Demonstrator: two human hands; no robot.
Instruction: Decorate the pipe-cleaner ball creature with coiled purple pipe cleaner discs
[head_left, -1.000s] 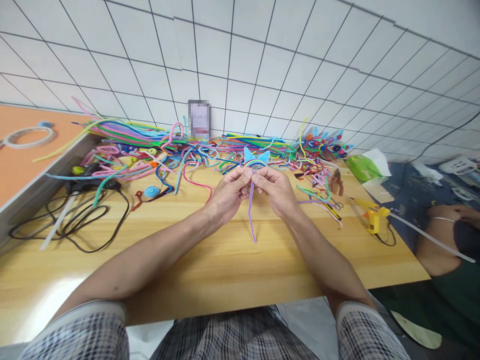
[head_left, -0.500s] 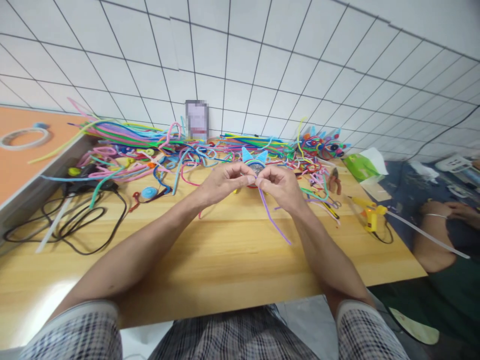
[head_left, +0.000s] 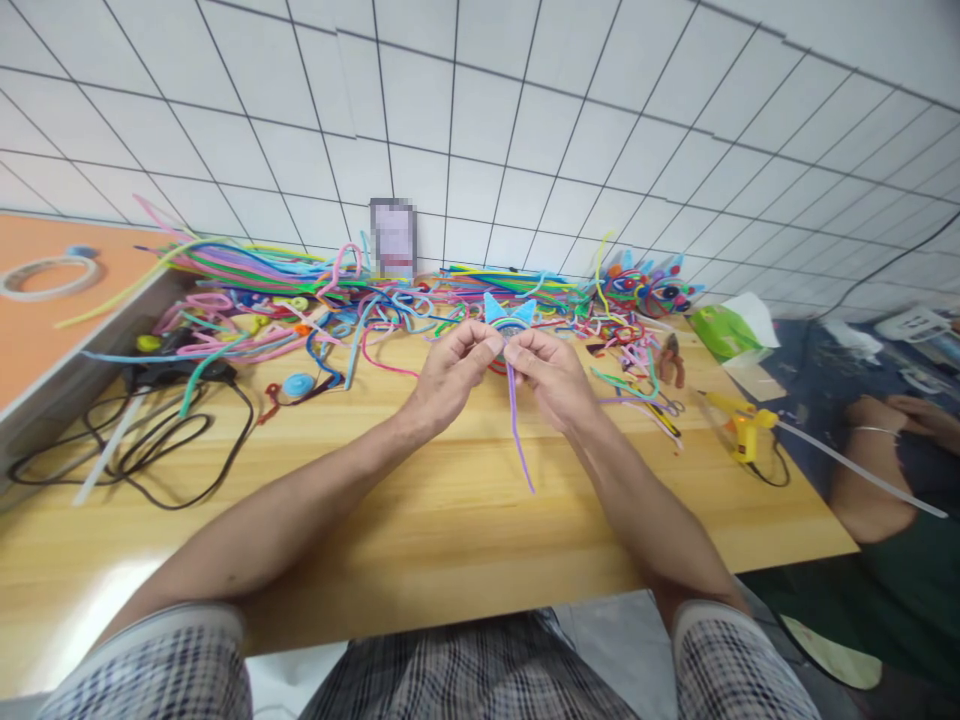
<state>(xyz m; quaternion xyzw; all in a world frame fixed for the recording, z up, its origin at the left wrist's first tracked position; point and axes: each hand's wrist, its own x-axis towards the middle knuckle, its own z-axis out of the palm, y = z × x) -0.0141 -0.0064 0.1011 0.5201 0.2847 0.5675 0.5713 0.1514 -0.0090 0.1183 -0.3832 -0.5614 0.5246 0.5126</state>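
Note:
A purple pipe cleaner (head_left: 516,428) hangs down from the pinched fingers of both hands at the middle of the table. My left hand (head_left: 459,372) closes thumb against forefinger on its upper end. Close beside it, my right hand (head_left: 550,374) pinches the same pipe cleaner, the fingertips of the two hands almost touching. Just behind the fingers stands a piece with two blue pointed ears (head_left: 510,309) and coloured bands; the hands cover most of it.
Bundles of colourful pipe cleaners (head_left: 277,275) line the wall. A yellow glue gun (head_left: 744,432), pliers (head_left: 672,362) and finished colourful pieces (head_left: 652,287) lie to the right. Black cables (head_left: 161,440) coil at left. Another person's arm (head_left: 874,470) rests beyond the table's right edge.
The purple pipe cleaner's free end has swung left and now hangs nearly straight down. Both hands have shifted slightly left, still pinching.

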